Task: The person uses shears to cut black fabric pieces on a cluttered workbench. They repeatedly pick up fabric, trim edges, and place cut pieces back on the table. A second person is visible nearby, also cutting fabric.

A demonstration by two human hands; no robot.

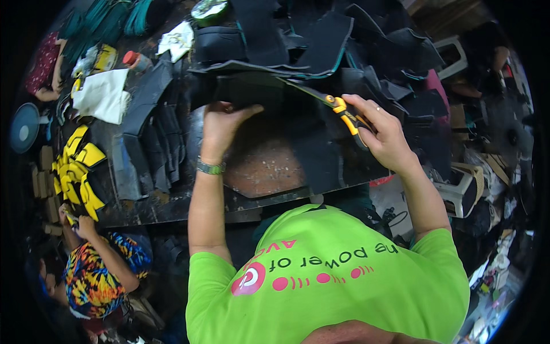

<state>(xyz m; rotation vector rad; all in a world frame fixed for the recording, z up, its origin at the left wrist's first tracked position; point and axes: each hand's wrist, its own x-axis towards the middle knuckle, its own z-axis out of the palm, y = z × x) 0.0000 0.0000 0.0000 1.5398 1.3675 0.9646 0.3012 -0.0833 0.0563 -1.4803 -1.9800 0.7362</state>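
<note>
Lime-green T-shirt (344, 281) fabric sits nearest, below the near edge of the worktable (266, 166). Beyond the table's bare patch, toward its far side, is a black fabric panel (249, 87). The left hand (223, 129) is at its lower edge, thumb stretched out; hidden fingers leave any pinch unclear. The right hand (387, 135) is curled around yellow-and-black scissors (345, 114). This looks like trimming; the next move calls for steady fabric and blades lined up with its edge.
</note>
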